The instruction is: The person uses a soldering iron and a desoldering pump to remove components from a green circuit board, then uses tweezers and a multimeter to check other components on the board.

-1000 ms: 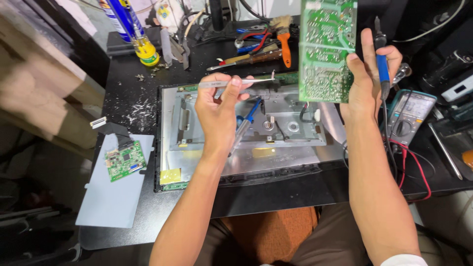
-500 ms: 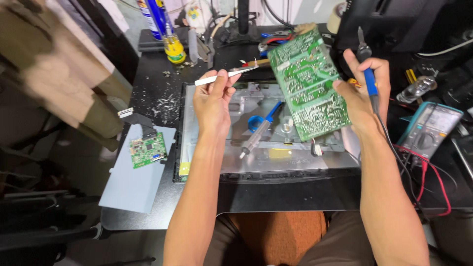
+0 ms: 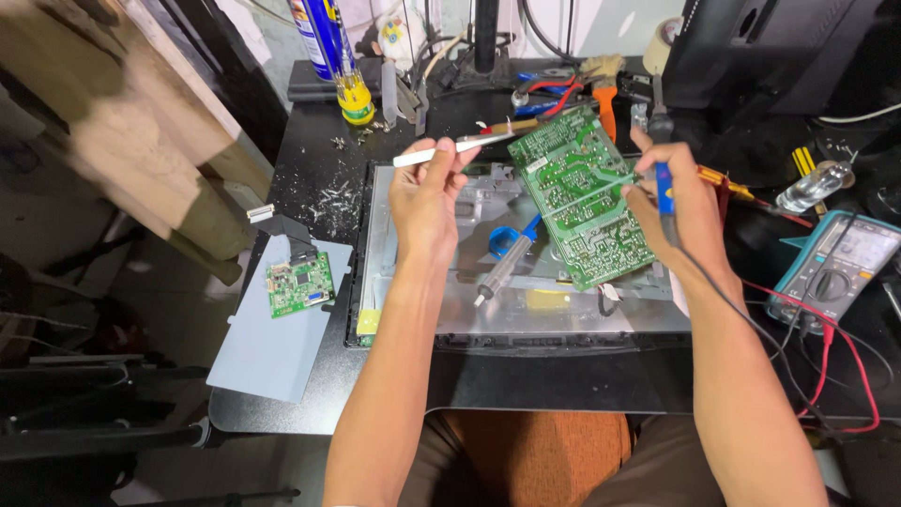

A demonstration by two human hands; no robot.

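My left hand (image 3: 427, 202) grips a slim white and silver tool (image 3: 455, 147), held level with its tip close to the top corner of a green circuit board (image 3: 582, 197). My right hand (image 3: 680, 202) holds that board by its right edge, tilted, solder side towards me. The same hand also holds a blue-handled soldering iron (image 3: 664, 183), whose black cable runs down my forearm. Beneath both hands lies a grey metal monitor panel (image 3: 563, 319) with a blue and silver desoldering pump (image 3: 505, 261) resting on it.
A small green board (image 3: 300, 286) sits on a grey sheet (image 3: 267, 352) at the left. A multimeter (image 3: 835, 268) with red leads lies at the right. A spray can (image 3: 319, 38), pliers (image 3: 549, 89) and an orange-handled brush (image 3: 603, 89) stand at the back of the black table.
The circuit board has come down from upright to a slant in front of me. My left hand has lifted its tool up beside the board's top corner.
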